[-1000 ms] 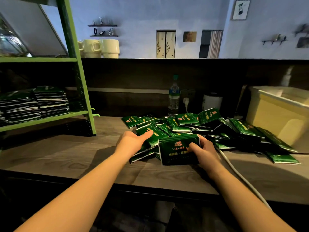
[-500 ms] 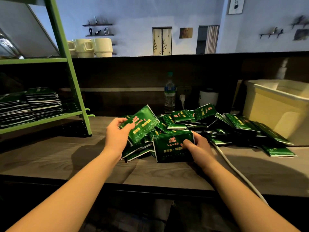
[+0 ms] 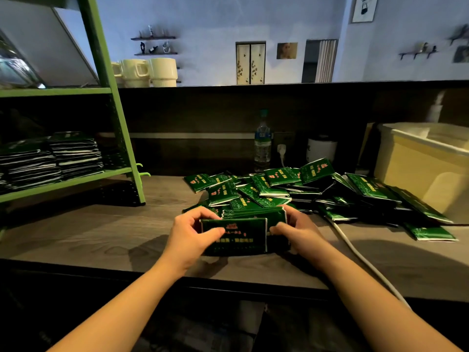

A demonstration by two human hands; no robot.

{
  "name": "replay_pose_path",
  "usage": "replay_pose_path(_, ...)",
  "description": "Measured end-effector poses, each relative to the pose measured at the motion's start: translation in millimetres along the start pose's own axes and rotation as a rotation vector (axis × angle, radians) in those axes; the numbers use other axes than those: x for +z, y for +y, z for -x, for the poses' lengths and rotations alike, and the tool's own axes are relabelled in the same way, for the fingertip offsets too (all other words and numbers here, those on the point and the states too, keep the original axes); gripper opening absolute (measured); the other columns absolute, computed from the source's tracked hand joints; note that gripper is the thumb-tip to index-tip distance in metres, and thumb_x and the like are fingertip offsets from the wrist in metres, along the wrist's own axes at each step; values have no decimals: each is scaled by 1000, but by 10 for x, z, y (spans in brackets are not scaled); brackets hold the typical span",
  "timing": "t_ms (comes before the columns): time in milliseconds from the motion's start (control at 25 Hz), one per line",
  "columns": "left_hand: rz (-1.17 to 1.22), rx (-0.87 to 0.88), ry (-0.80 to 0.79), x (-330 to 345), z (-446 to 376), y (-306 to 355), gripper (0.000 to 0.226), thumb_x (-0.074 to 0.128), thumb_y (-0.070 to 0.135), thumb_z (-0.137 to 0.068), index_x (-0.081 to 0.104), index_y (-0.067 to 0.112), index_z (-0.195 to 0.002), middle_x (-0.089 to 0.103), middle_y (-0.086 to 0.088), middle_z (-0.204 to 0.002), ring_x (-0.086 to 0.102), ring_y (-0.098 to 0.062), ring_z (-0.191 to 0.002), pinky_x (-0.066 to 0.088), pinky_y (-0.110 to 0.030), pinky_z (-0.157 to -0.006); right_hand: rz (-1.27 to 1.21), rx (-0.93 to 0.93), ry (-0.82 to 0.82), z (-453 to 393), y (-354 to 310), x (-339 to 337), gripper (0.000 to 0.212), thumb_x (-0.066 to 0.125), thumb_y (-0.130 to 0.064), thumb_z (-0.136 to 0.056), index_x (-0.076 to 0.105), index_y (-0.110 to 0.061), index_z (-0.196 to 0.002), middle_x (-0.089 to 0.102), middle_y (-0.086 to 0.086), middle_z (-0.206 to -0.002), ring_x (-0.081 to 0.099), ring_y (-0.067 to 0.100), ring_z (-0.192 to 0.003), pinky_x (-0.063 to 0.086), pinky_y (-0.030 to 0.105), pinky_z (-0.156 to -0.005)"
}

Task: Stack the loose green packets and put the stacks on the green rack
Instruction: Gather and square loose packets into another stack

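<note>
Left hand (image 3: 189, 233) and right hand (image 3: 295, 231) clasp packet stack (image 3: 241, 236) from either side on counter (image 3: 101, 237); loose green packets (image 3: 279, 189) heaped just beyond fingers.

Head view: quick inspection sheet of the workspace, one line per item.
Surface: wooden counter, bare at left.
Job's things: loose packets piled at centre-right; small stack held at front; finished stacks on the green rack.
Clutter: water bottle, white jar, cream bin, mugs.
Grippers: left hand and right hand grip the stack's ends.
Cables: white cord crosses the counter's front edge.
Surroundings: wall shelves, pictures, doorway.
</note>
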State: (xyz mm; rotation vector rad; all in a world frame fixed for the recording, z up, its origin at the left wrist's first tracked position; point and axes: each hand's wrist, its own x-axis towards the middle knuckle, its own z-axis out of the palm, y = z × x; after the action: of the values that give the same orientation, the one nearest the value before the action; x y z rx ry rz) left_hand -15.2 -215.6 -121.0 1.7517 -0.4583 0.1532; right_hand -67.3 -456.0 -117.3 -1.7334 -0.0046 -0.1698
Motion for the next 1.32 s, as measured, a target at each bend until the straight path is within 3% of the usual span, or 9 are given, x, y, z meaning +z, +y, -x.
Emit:
replay_pose_path(120, -146, 151, 23, 43, 4, -79, 23, 86, 25, -67, 66, 29, -77, 67, 7, -90, 64, -12, -86, 51, -33, -71, 34, -30, -49, 62, -46, 35, 40, 65, -32, -78, 59, -19, -115, 68, -10, -99, 65, -10, -87, 44, 2, -61)
replay_pose_path(200, -183, 179, -22, 73, 10, -93, 25, 77, 43, -64, 59, 34, -79, 64, 18, -106, 61, -5, -105, 50, -36, -82, 107, -49, -74, 69, -32, 43, 40, 80, -19, -79, 54, -26, -109, 62, -20, -93, 60, -22, -80, 42, -2, -61)
replay_pose_path(360, -176, 28, -43, 91, -4, -104, 58, 83, 41, -69, 42, 42, -110, 51, 14, -134, 53, -8, -123, 46, -38, -100, 157, -52, -81, 11, 31, 23, 49, 80, -1, -75, 55, -29, -106, 71, 0, -105, 71, 5, -90, 53, 13, -71)
replay_pose_path(680, -379, 16, -286, 318, -3, -54, 66, 68, 18, -87, 20, 41, -126, 48, 2, -126, 52, -17, -117, 46, -37, -103, 56, -51, -159, -20, 99, 70, 56, 76, 5, -78, 47, -19, -118, 69, 9, -114, 70, 18, -102, 57, 33, -87)
replay_pose_path(800, -276, 8, -283, 313, -1, -35, 59, 63, 22, -85, 28, 39, -128, 49, 4, -127, 51, -13, -117, 46, -34, -100, 56, -75, -84, -37, 89, 40, 42, 72, 9, -79, 54, -15, -108, 71, 5, -103, 71, 10, -91, 56, 24, -77)
replay_pose_path(960, -230, -98, 133, 150, -109, -80, 26, 62, 22, -93, 50, 26, -116, 55, -1, -117, 54, -15, -104, 44, -27, -79, 35, -43, -23, -50, 88, 13, 42, 71, 12, -78, 58, -20, -103, 74, 2, -93, 73, 16, -89, 56, 26, -76)
replay_pose_path(1040, -464, -227, 258, -35, -238, -213, 30, 64, 38, -93, 53, 22, -116, 56, -7, -122, 53, -24, -112, 46, -38, -91, 48, -38, -9, -61, 99, 3, 42, 72, 9, -78, 60, -22, -103, 75, 3, -96, 73, 18, -92, 56, 28, -79)
replay_pose_path(1160, -865, -407, 115, -221, -363, -281, 72, 50, 76, -86, 59, 16, -124, 57, -8, -130, 45, -30, -128, 38, -44, -107, 63, -32, -8, -44, 74, 7, 40, 73, 5, -79, 60, -23, -104, 75, 3, -99, 73, 16, -92, 55, 28, -82)
replay_pose_path(1320, -929, -582, -52, -202, -547, -252, 98, 47, 99, -59, 68, 11, -95, 70, -12, -109, 61, -32, -110, 50, -43, -98, 82, -20, -3, -40, 72, -1, 37, 73, 2, -80, 61, -23, -104, 75, 1, -98, 72, 14, -91, 53, 27, -81)
